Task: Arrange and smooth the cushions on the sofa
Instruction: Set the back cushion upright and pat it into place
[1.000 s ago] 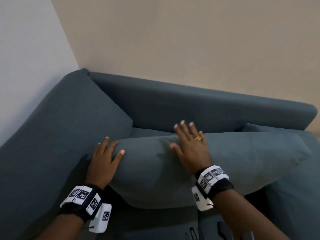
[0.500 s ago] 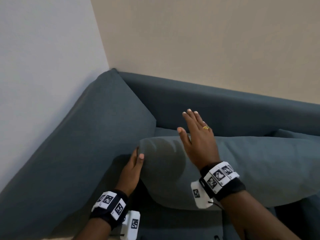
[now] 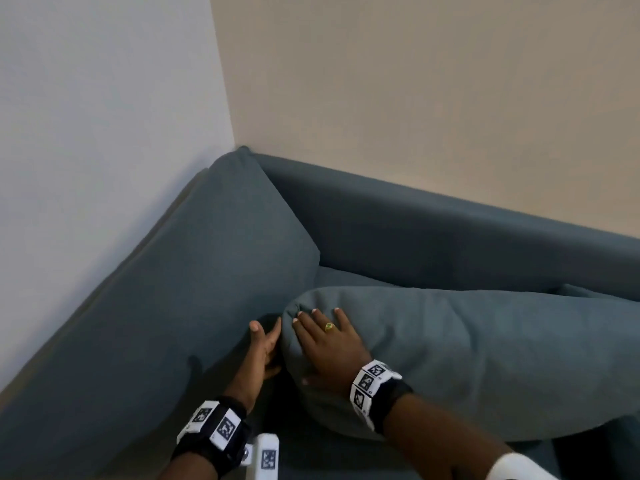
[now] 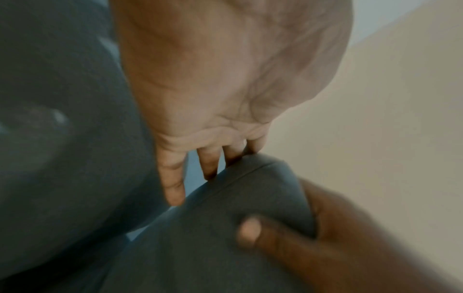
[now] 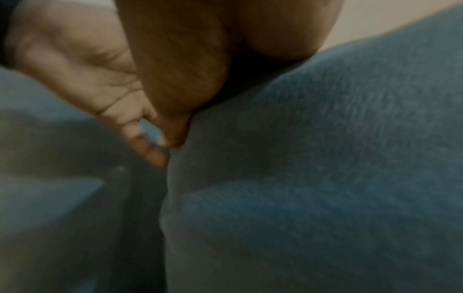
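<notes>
A long blue-grey cushion (image 3: 485,358) lies across the sofa seat, its left end close to the side cushion. My right hand (image 3: 329,344) lies flat on top of that left end, fingers spread and thumb low on its front. My left hand (image 3: 265,344) stands in the gap beside the end with its straight fingers touching it. In the left wrist view, my left fingers (image 4: 172,188) meet the seam of the cushion (image 4: 225,247), with the right thumb (image 4: 250,232) pressed below. The right wrist view shows the cushion (image 5: 325,158) close up under my right palm (image 5: 180,69).
The sofa fills a room corner: the side cushion (image 3: 207,271) leans along the white wall on the left, and the backrest (image 3: 433,230) runs along the beige wall. Another cushion's edge (image 3: 581,291) shows at the far right behind the long one.
My right hand has come down from above the cushion and slid left onto its end. My left hand stays at that end, now deeper in the gap beside it.
</notes>
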Action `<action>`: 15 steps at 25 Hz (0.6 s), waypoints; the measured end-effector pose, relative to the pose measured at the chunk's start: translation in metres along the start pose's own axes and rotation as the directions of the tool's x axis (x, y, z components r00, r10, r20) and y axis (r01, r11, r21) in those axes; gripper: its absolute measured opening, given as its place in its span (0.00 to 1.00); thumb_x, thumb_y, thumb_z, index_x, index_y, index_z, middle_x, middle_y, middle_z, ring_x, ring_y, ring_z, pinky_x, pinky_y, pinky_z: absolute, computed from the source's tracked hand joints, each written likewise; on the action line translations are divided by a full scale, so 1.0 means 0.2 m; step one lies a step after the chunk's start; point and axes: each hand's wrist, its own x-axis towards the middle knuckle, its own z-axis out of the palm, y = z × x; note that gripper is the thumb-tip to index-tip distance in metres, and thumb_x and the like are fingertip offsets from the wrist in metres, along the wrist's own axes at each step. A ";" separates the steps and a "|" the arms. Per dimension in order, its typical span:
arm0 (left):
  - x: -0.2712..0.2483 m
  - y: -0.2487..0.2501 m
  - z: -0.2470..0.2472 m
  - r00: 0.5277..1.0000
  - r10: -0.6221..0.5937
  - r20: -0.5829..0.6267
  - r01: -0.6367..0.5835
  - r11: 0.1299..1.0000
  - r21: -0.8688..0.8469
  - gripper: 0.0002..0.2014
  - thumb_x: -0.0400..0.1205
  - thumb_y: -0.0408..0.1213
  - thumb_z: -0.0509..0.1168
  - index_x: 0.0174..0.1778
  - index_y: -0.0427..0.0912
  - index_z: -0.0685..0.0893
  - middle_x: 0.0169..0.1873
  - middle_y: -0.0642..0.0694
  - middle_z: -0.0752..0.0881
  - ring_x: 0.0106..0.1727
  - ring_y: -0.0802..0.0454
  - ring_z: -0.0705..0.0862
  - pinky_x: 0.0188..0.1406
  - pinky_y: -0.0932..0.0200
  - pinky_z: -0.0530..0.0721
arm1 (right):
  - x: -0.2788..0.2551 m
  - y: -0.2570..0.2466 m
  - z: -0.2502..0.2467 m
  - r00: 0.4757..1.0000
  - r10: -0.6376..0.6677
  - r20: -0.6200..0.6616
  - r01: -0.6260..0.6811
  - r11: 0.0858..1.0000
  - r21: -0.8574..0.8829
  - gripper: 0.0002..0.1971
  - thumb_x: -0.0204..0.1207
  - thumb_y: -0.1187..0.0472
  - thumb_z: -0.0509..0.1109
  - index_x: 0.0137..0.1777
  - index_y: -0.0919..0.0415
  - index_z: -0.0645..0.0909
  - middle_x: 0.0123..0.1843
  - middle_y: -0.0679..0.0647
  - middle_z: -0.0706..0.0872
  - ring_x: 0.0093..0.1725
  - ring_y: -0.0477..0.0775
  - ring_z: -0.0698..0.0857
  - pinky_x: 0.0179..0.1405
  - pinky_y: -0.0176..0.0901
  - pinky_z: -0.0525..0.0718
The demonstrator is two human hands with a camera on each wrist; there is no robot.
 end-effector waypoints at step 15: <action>-0.11 0.39 0.47 0.708 0.685 0.169 -0.504 0.323 0.801 0.54 0.66 0.77 0.61 0.86 0.72 0.40 0.89 0.51 0.47 0.89 0.50 0.49 0.84 0.41 0.54 | -0.85 0.91 -1.40 0.150 0.397 -0.906 -0.261 0.899 0.351 0.11 0.82 0.53 0.70 0.55 0.54 0.92 0.42 0.46 0.94 0.42 0.44 0.88 0.40 0.41 0.81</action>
